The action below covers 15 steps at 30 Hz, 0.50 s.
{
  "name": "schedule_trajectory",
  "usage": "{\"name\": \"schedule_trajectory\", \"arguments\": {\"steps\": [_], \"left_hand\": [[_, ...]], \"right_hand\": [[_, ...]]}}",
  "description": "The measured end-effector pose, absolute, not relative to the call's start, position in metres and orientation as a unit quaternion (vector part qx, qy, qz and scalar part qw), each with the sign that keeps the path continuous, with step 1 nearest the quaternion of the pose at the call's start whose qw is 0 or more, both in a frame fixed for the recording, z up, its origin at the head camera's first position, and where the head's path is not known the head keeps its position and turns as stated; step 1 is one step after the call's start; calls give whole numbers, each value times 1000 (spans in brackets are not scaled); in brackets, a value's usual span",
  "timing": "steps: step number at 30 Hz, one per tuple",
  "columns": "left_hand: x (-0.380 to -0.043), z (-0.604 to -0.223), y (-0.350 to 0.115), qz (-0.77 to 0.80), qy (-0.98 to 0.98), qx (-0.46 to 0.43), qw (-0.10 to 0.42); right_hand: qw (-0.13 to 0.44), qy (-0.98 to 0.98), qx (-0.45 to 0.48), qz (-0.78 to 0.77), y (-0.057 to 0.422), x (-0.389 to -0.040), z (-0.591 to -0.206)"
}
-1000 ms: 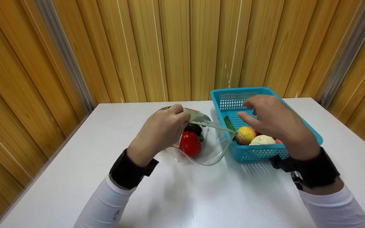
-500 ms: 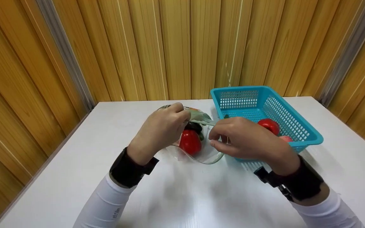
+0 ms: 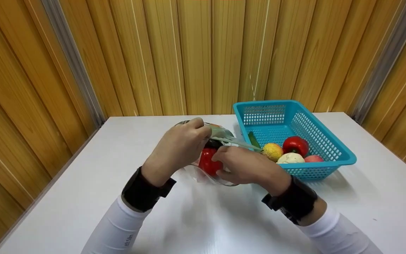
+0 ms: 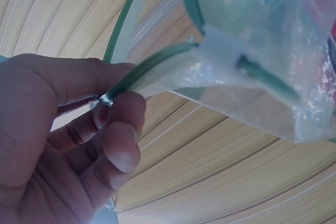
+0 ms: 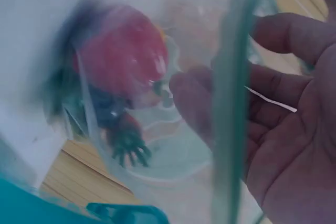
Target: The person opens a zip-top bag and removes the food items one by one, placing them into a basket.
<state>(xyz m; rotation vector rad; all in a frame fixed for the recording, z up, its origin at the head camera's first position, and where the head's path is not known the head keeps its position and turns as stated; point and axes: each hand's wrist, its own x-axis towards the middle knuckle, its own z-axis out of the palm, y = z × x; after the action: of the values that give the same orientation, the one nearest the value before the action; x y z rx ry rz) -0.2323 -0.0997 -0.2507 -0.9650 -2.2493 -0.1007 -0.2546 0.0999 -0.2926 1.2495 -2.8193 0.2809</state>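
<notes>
My left hand (image 3: 178,148) pinches the green zip edge of a clear zip bag (image 4: 262,114) between thumb and fingers. My right hand (image 3: 247,164) is at the bag's mouth, its fingers slightly bent. In the right wrist view, some right-hand fingertips show through the clear film beside the green zip strip (image 5: 231,114); whether they press it cannot be told. Inside the bag lie a glossy red vegetable (image 3: 208,162), a dark purple-black piece (image 3: 214,144) and a smaller item with a green leafy top (image 5: 131,150). My hands partly hide the bag in the head view.
A blue mesh basket (image 3: 333,135) stands right of the bag. It contains a red bell pepper (image 3: 295,145), a yellow-red fruit (image 3: 272,151), a whitish lumpy vegetable (image 3: 291,158), a pink piece (image 3: 314,158) and a long green vegetable (image 3: 253,139). Wood-patterned walls (image 3: 196,56) border the white table (image 3: 136,141).
My right hand has moved left from above the basket to the bag's mouth, uncovering the basket's contents. My left hand has stayed in place on the bag's edge.
</notes>
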Motion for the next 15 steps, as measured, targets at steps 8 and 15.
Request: {"name": "schedule_trajectory", "arguments": {"steps": [8,15], "left_hand": [[-234,-252,-99,-26,-855,-375,357],[-234,-252,-99,-32,-850,-377,366]], "right_hand": [[42,-934,349,67,73,-278,-305],[41,-931,349,100,63,-302,-326]]}}
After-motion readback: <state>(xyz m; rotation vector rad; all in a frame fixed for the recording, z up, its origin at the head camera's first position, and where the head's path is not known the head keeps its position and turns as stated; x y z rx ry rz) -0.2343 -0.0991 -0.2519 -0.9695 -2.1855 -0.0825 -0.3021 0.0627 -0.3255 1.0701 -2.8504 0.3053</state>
